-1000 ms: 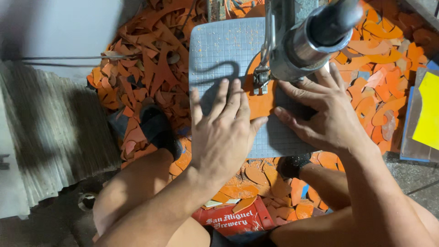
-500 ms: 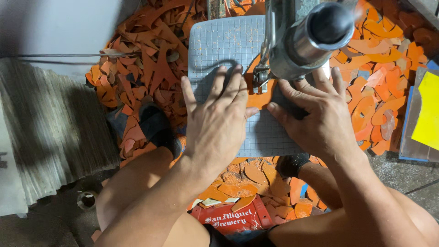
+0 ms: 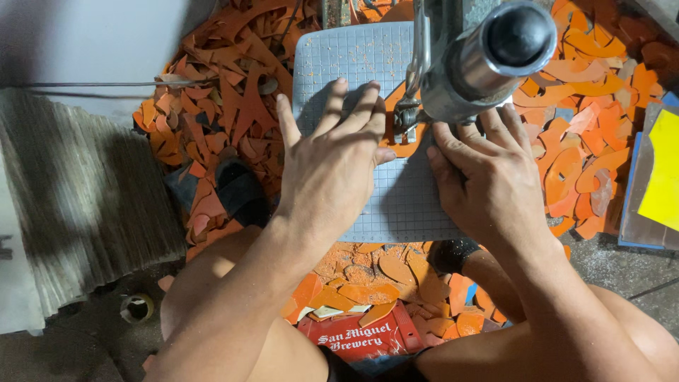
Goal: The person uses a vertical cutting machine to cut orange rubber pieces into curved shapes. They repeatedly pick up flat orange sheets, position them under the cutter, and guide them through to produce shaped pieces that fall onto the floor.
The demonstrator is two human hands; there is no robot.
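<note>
My left hand [image 3: 332, 166] lies flat, fingers spread, on an orange sheet piece [image 3: 396, 117] on the grey gridded work table [image 3: 353, 56] of a cutting machine. My right hand [image 3: 491, 177] presses down on the same piece from the right, fingers pointing toward the blade guide [image 3: 407, 120]. The machine's metal arm and round motor housing [image 3: 495, 56] hang over the table and hide part of the piece. Most of the orange piece is covered by my hands.
Orange offcuts [image 3: 226, 106] litter the floor on all sides of the table. A dark sandal [image 3: 240, 191] lies at the left, a stack of grey sheets [image 3: 85, 198] farther left, a yellow sheet [image 3: 665, 177] at the right edge, and a red crate [image 3: 361, 339] between my knees.
Both hands have slid forward across the grey table toward the blade, carrying the orange piece with them. The camera has come closer.
</note>
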